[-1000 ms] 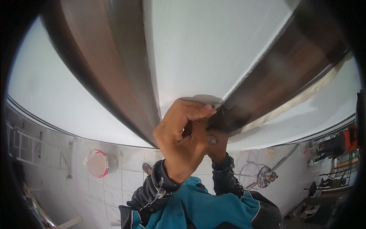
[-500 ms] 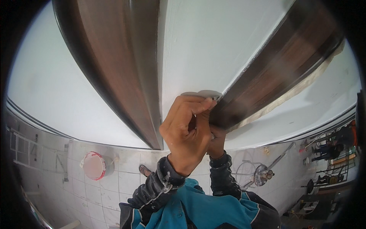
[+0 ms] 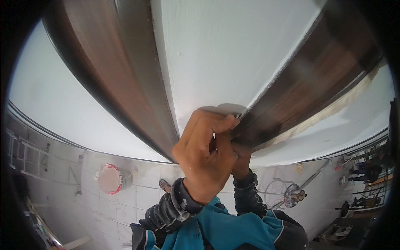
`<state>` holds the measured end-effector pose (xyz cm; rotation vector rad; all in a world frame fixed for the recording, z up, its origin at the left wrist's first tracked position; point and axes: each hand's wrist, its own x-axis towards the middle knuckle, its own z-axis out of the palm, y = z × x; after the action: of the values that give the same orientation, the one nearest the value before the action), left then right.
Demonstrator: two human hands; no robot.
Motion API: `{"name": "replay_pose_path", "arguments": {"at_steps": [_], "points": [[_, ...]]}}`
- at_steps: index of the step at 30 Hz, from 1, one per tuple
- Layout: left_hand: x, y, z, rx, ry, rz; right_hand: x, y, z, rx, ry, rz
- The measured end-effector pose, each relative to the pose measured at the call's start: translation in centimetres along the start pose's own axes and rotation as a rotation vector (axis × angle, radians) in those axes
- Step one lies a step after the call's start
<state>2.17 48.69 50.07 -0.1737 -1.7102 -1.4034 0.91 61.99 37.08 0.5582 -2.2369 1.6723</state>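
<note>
My left hand (image 3: 204,156) is raised against the white wall (image 3: 216,54), with thumb and finger pinched together at the left edge of a dark brown wooden trim (image 3: 287,100). By the fingertips shows a small dark-and-light striped bit, too small to name. My right hand (image 3: 242,161) is behind and right of the left one, at the trim's lower part. Its fingers are mostly hidden by the left hand and the trim, so their grip does not show. Both dark cuffs carry whitish smears.
A second brown wooden trim (image 3: 100,62) runs down the wall on the left. On the tiled floor stand a bucket (image 3: 110,179) with pinkish contents and a round metal device (image 3: 293,195) with a hose. Metal scaffolding (image 3: 37,160) is far left; other people (image 3: 364,171) are far right.
The view has shifted slightly, so the bucket and metal device appear further right and lower. My left hand keeps its pinch by the trim edge; both hands have barely moved against the trim.
</note>
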Motion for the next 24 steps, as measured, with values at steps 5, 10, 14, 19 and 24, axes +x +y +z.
{"name": "replay_pose_path", "arguments": {"at_steps": [5, 10, 14, 19, 24], "points": [[0.1, -0.5, -1.1, -0.180, -0.088, -0.074, 0.0, -0.7, 0.3, 0.002, -0.004, -0.023], [0.0, -0.6, -1.1, -0.167, -0.125, -0.105, -0.2, -0.1, 0.4, 0.045, 0.027, 0.036], [-0.3, -1.0, -0.5, -0.195, -0.049, -0.033, -0.3, 0.9, 0.4, 0.030, 0.056, -0.014], [-0.5, -1.1, 0.0, -0.146, -0.013, 0.034, -0.5, 1.8, 0.4, 0.146, 0.063, 0.051], [-0.4, -0.9, -0.3, -0.031, -0.019, 0.044, -0.2, 0.7, 0.3, 0.007, 0.025, 0.023]]}}
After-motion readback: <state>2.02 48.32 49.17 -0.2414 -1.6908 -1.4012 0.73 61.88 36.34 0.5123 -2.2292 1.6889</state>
